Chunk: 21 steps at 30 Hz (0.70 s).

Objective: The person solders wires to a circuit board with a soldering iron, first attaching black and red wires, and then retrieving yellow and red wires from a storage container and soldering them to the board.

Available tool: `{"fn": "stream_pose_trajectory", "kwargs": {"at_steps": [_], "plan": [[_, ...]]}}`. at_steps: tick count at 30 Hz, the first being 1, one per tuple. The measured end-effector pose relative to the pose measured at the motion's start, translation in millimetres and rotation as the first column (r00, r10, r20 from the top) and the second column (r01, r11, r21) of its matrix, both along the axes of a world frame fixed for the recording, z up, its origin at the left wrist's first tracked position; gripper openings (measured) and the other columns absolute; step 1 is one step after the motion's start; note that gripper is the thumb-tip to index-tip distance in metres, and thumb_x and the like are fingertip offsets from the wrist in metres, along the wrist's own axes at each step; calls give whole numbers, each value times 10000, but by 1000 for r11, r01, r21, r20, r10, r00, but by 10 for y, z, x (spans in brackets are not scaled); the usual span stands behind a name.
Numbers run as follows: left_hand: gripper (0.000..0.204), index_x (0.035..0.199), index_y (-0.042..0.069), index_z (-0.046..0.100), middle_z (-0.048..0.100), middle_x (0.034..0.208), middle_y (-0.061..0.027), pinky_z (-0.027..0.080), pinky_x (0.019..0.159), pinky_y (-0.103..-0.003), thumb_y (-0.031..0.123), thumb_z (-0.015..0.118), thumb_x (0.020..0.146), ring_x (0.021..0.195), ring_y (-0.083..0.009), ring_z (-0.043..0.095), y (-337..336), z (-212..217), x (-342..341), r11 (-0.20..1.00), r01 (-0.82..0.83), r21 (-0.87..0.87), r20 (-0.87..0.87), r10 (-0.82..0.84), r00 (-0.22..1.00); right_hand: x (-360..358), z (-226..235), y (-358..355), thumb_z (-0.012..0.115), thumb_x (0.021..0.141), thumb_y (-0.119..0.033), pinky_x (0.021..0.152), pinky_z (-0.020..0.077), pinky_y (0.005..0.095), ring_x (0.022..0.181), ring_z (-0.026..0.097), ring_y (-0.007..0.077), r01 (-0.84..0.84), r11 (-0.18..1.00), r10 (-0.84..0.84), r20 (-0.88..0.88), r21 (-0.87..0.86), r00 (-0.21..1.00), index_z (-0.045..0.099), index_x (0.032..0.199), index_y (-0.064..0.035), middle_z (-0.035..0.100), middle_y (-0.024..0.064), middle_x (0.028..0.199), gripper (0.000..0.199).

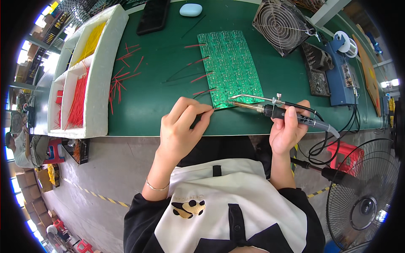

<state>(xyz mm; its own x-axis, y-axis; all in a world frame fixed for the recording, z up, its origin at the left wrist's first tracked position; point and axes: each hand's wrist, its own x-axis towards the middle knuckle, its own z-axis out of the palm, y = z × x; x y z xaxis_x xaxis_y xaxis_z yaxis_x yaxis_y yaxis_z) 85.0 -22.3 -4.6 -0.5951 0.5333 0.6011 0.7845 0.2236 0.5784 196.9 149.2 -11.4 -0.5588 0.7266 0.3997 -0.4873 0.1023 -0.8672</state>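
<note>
In my right hand [289,133] is a soldering iron [276,112] with a thin metal solder-feed tube [253,97] clamped alongside. Its tip meets the near edge of a green circuit board panel [231,63], which lies flat on the table. My left hand [181,124] pinches a thin black wire [222,109] at the board's near left corner; the fingers partly hide it. Several red and black wires, among them a red wire [201,77], stick out from the board's left side.
On the left stands a white foam box [97,88] of red and yellow wires, with loose red wires [119,84] beside it. A phone [152,17], light-blue case [190,10], metal-grilled fan [280,26] and blue solder station [339,71] surround the board. A black floor fan [363,206] is at right.
</note>
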Motion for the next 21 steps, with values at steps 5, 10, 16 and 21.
{"fn": "stream_pose_trajectory", "kwargs": {"at_steps": [5, 10, 16, 21], "plan": [[144, 739, 35, 601, 537, 718, -34, 416, 407, -251, -35, 700, 659, 511, -146, 527, -7, -66, -27, 1000, 21, 11, -45, -20, 999, -5, 13, -25, 477, 863, -96, 411, 276, 182, 456, 318, 32, -47, 999, 47, -15, -11, 999, 397, 794, -51, 435, 12, 682, 115], [150, 730, 33, 599, 529, 709, -31, 411, 402, -250, -33, 706, 648, 499, -142, 514, -2, -71, -20, 1000, 10, 19, -49, -9, 999, -3, 13, -14, 479, 861, -87, 407, 264, 172, 464, 310, 29, -76, 997, 76, -14, -15, 997, 387, 785, -54, 435, 16, 709, 124], [145, 722, 34, 603, 526, 707, -30, 408, 398, -248, -40, 702, 647, 495, -139, 514, -5, -95, -18, 999, 33, 32, -70, -31, 997, -6, 18, -22, 493, 861, -97, 406, 263, 170, 474, 306, 29, -71, 997, 71, 6, -3, 997, 382, 777, -54, 427, 17, 712, 146], [148, 722, 31, 602, 526, 707, -32, 411, 401, -245, -48, 701, 644, 495, -138, 515, -4, -98, -8, 999, 30, 29, -58, -28, 998, -4, 35, -26, 497, 861, -95, 399, 252, 160, 481, 306, 27, -73, 997, 72, 19, 30, 997, 391, 784, -43, 425, 18, 712, 142]]}}
